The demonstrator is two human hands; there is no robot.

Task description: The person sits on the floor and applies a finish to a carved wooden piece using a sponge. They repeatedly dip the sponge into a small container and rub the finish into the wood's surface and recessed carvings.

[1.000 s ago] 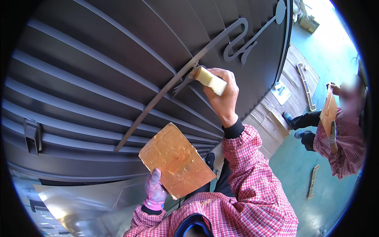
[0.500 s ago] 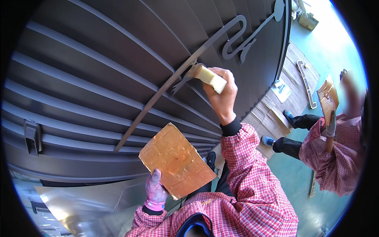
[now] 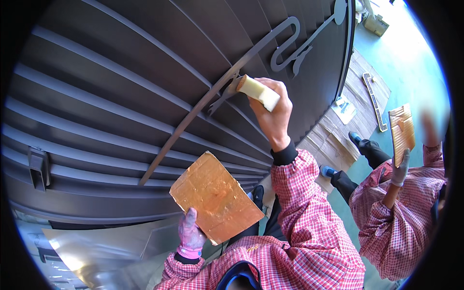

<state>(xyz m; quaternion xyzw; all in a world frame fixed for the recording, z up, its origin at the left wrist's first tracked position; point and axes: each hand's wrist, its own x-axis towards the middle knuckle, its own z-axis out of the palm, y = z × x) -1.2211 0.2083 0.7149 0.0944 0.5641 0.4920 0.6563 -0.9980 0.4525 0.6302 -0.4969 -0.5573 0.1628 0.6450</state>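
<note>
My right hand (image 3: 273, 113), bare, is closed around a pale yellow sponge block (image 3: 259, 92). The sponge's far end is stained copper-brown and is close to a flat, leaf-like metal ornament (image 3: 223, 98); whether they touch I cannot tell. That ornament joins a long curved metal bar (image 3: 193, 116) running across a dark ribbed metal panel (image 3: 96, 96). Lower down, my left hand (image 3: 191, 235), in a pink stained glove, grips a cardboard piece (image 3: 216, 198) by its lower left edge. Copper-coloured paint covers the cardboard, with a darker smear in its middle.
At right a co-worker in a checked smock (image 3: 398, 208) holds another cardboard piece (image 3: 402, 130). Flattened cardboard (image 3: 333, 128) lies on the green floor, with a bracket-shaped strip (image 3: 374, 102) on it. A shiny metal sheet (image 3: 111, 249) is at lower left; a square bracket (image 3: 38, 168) juts from the panel.
My right hand has shifted the sponge slightly, so its stained end shows more. My left hand stays still. The co-worker has moved nearer the lower edge, and their cardboard has turned.
</note>
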